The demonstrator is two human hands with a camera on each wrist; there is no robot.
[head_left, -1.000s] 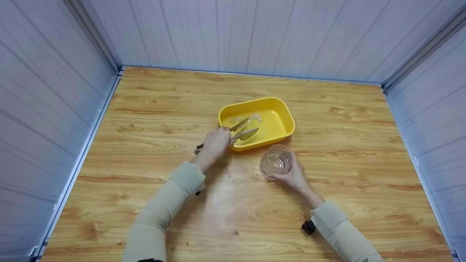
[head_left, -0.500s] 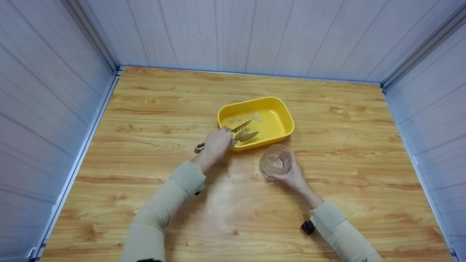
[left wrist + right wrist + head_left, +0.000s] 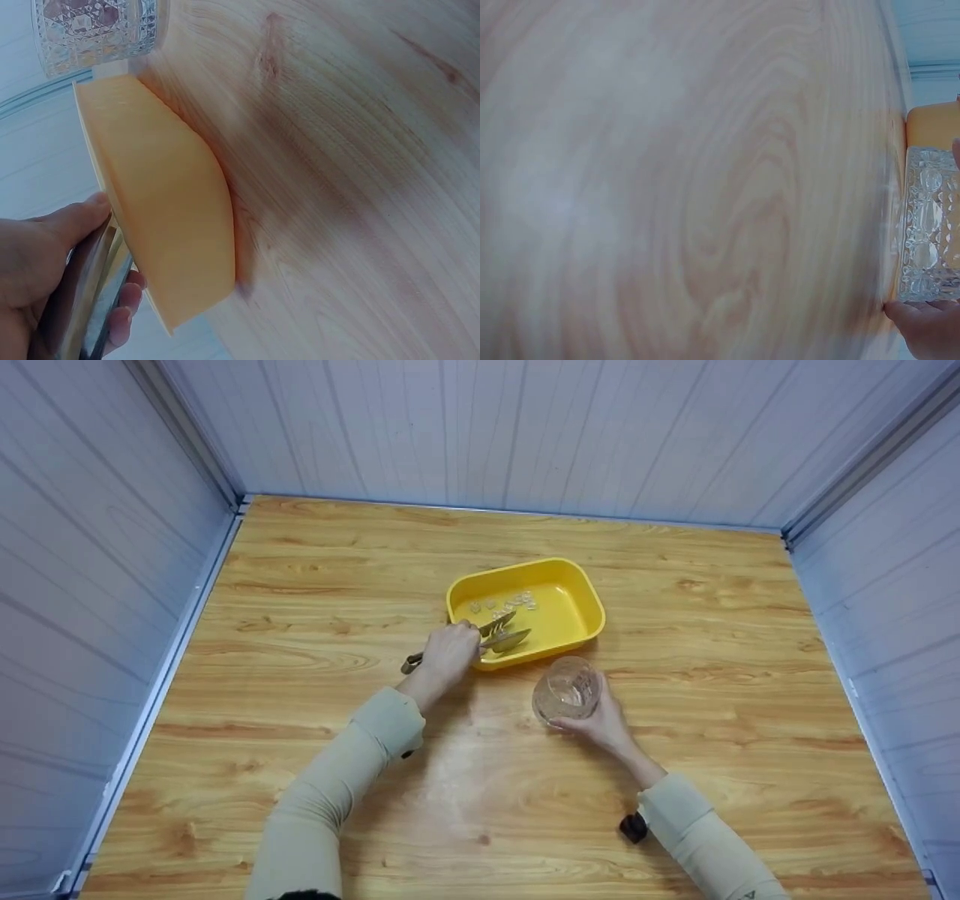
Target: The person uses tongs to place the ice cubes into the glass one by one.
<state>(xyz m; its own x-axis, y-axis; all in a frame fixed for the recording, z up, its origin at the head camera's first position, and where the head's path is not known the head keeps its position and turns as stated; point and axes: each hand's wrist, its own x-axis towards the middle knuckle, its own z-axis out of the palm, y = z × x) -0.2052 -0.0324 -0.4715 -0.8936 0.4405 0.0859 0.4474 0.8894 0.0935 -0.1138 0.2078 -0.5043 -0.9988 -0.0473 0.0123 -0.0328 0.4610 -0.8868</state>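
Note:
My left hand [image 3: 448,651] grips metal tongs [image 3: 511,640] across the near left rim of a yellow tray [image 3: 577,643]. The two tong ends reach down inside it, and a clear piece seems to lie between them, too small to tell for sure. Several small clear pieces [image 3: 525,600], like ice cubes, lie on the tray floor. In the left wrist view the thumb and fingers close round the tong arms [image 3: 79,292] at the tray's edge. My right hand [image 3: 604,725] holds a patterned clear glass [image 3: 559,701] upright on the table, just in front of the tray.
A wood-grain table [image 3: 360,585] spreads round the tray and glass. Pale panels [image 3: 480,435] wall it in at the back, left and right. A black wrist device [image 3: 634,828] sits by the right cuff.
The tong ends have drawn a little closer together inside the tray. The right hand and the glass stay in place.

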